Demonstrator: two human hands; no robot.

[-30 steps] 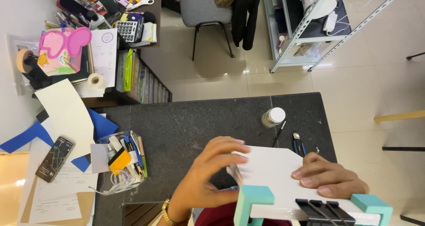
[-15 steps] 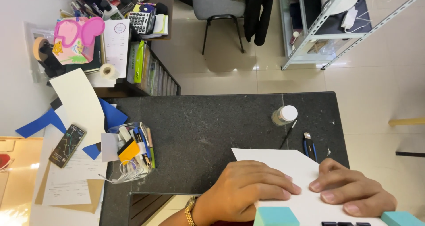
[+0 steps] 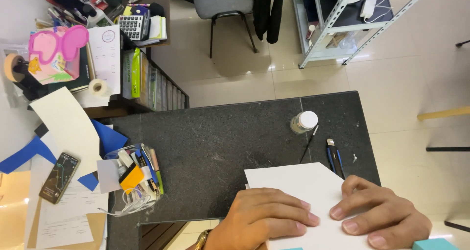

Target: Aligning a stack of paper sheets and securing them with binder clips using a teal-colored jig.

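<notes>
On the dark stone tabletop (image 3: 220,132), a clear plastic tub (image 3: 133,181) sits at the left edge, stuffed with pens, small cards, an orange slip and a loop of white cord spilling over its near side. Farther right, a small clear bottle with a white cap (image 3: 303,121) stands upright, with a thin dark stick (image 3: 309,144) lying just near of it and a blue-and-black utility knife (image 3: 334,157) to its right. Your white sheet (image 3: 298,186) lies flat at the near right of the tabletop, its far right corner close to the knife. Your left hand (image 3: 262,219) presses palm down on the sheet, fingers together and slightly curled; your right hand (image 3: 384,215) lies flat beside it, fingers spread a little, fingertips on the paper. Neither pinches anything. A teal block (image 3: 433,244) peeks in at the near right corner. Off to the left, a phone (image 3: 59,170) rests on loose papers among blue card pieces (image 3: 105,137), and a cluttered side desk farther off carries a pink paper cut-out (image 3: 54,51), a calculator (image 3: 133,27) and a tape roll (image 3: 99,87).
</notes>
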